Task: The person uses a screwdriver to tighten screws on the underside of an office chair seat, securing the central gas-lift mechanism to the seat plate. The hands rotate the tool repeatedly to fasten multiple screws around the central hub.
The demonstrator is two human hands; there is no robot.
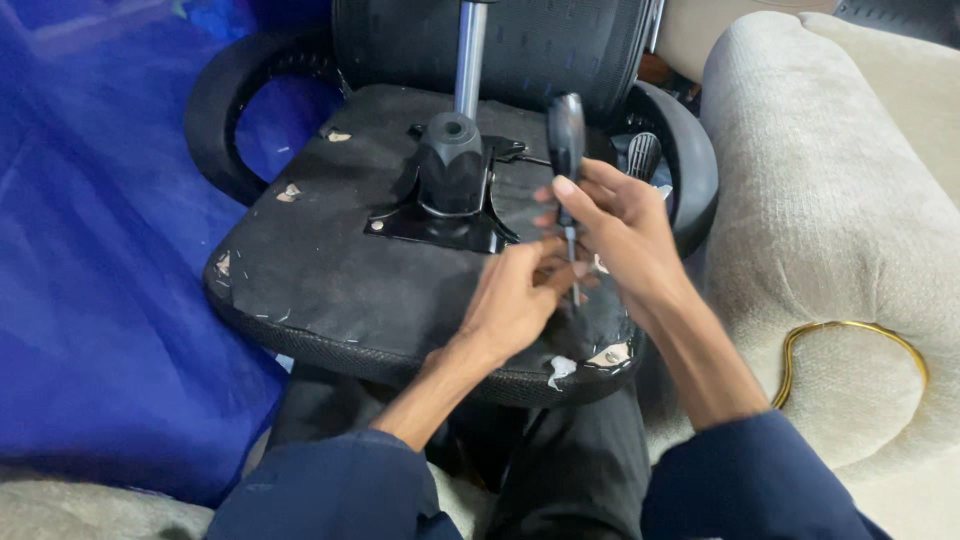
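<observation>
- One beige upholstered sofa arm [840, 200] fills the right side, with one thin gold-coloured loop [850, 345] lying on it.
- One blue sheet [90, 250] covers the left side.
- One upturned black office chair seat [330, 270] rests across my lap, its fabric underside facing up; two curved black armrests show, one at the far left [225, 110] and one at the far right [685, 160].
- One black metal mounting plate [440, 225] sits at the seat's middle, carrying one black cone-shaped collar [452, 160] and one silver gas-lift column [470, 55] rising away from me.
- My right hand [620, 235] is raised over the near right part of the seat, wrist bent, fingers clenched round one screwdriver with a black handle [566, 135]; the handle stands up and far, the thin shaft points down toward the seat.
- My left hand [515, 300] lies just left of it, palm down on the seat fabric, fingertips curled in at the shaft's lower end; blur keeps me from telling whether they pinch the shaft or something small there.
</observation>
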